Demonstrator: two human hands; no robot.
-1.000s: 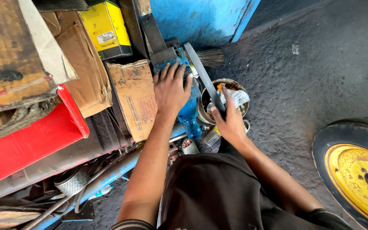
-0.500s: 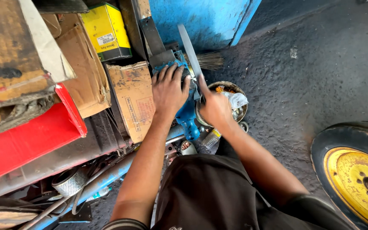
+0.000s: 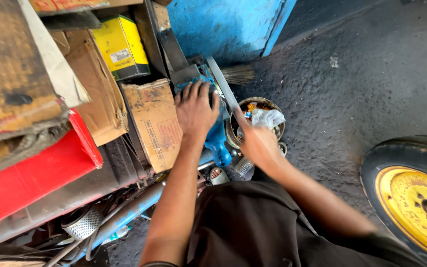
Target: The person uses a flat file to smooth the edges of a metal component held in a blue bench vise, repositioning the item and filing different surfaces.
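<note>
My left hand (image 3: pixel 196 109) lies flat, fingers spread, on top of a blue bench vise (image 3: pixel 217 138). My right hand (image 3: pixel 259 145) is closed around the lower end of a long flat grey metal bar (image 3: pixel 222 84), which slants up and left across the vise top. The right hand is motion-blurred. Behind it stands a round metal tin (image 3: pixel 253 106) holding scraps and a crumpled clear plastic bag (image 3: pixel 268 117).
Worn cardboard boxes (image 3: pixel 154 123) and a yellow box (image 3: pixel 120 47) are stacked at left above a red panel (image 3: pixel 30 183). A blue wall (image 3: pixel 228 24) stands behind. A tyre with a yellow rim (image 3: pixel 413 195) lies at right on the dark concrete floor (image 3: pixel 366 84). A blue pipe (image 3: pixel 124 217) runs below.
My right hand has swung the metal bar from over the tin leftward and up, so that it now lies slanted across the vise top. My left hand has stayed on the vise.
</note>
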